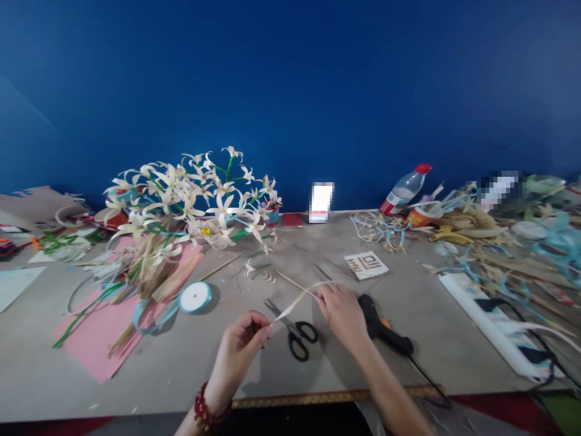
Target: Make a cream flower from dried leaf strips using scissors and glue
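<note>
Over black-handled metal scissors (293, 327), a pale, narrow, flat strip (287, 310) spans two hands.
The left hand (247, 338) pinches one end, the right hand (340, 312) grips farther along; cream curled-petal flowers (223, 206) stand formed, this strip bears no petals.

A red-capped plastic bottle (405, 189) stood on the worktop (181, 375) near the blue wall (290, 97). A white card (367, 265) with brown markings lay in front of it, to the left. A white power strip (492, 326) lay at the right. At the left, a spool of light-blue ribbon (195, 287) lay near pink paper (97, 357).
</note>
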### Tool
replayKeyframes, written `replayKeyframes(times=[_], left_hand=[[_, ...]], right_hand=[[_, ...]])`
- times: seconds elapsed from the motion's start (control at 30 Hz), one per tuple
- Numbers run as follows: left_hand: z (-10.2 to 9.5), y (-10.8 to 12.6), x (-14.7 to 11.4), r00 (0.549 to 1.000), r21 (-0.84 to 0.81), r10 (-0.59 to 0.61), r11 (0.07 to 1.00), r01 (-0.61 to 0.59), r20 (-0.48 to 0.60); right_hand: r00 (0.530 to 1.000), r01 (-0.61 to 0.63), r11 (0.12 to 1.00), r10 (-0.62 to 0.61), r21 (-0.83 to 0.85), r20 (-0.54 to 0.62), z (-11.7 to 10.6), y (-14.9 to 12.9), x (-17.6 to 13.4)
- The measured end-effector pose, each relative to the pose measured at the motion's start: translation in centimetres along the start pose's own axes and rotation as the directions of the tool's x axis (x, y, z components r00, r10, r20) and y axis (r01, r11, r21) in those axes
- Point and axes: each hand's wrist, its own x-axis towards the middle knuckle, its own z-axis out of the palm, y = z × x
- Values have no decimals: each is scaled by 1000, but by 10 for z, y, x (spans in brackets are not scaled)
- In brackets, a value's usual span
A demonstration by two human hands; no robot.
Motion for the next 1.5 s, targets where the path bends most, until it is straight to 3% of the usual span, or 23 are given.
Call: replayKeyframes(times=[0.1,0.2,0.3,0.37,0.43,0.57,0.63,0.8,1.0,1.1,1.27,1.5], left_hand=[[0,2,2,1000,-62,-8,998,8,4],[2,6,3,999,-118,-23,993,26,28],[7,10,4,998,-156,-22,987,32,63],[11,11,4,996,-149,-16,988,30,91],[13,11,3,994,-106,-1,994,13,105],[12,10,-2,993,11,31,999,-33,113],[10,10,-5,991,20,30,999,-33,128],[8,13,-7,985,-19,24,1000,-21,169],[9,16,-8,983,110,107,986,-124,149],[8,18,-9,972,140,144,975,-171,184],[7,23,-13,954,243,231,930,-274,192],[1,17,-9,966,181,171,961,-207,195]], right_hand=[[1000,-5,999,5,45,-5,-8,5,-10],[998,-64,925,60,373,21,-19,5,-21],[988,-130,640,23,758,150,-25,-14,-30],[964,-206,468,-54,860,260,-28,-36,-34],[951,-212,443,-110,871,288,-30,-57,-36],[971,-108,579,-112,808,210,-31,-79,-36],[974,-101,602,-104,792,203,-30,-81,-35],[963,-138,518,-130,844,237,-27,-80,-35],[968,-155,467,-104,870,229,-30,-84,-36],[943,-262,313,-116,913,311,-30,-86,-36],[833,-546,-16,-116,837,541,-27,-89,-39],[762,-648,-229,-204,726,615,-38,-76,-43]])
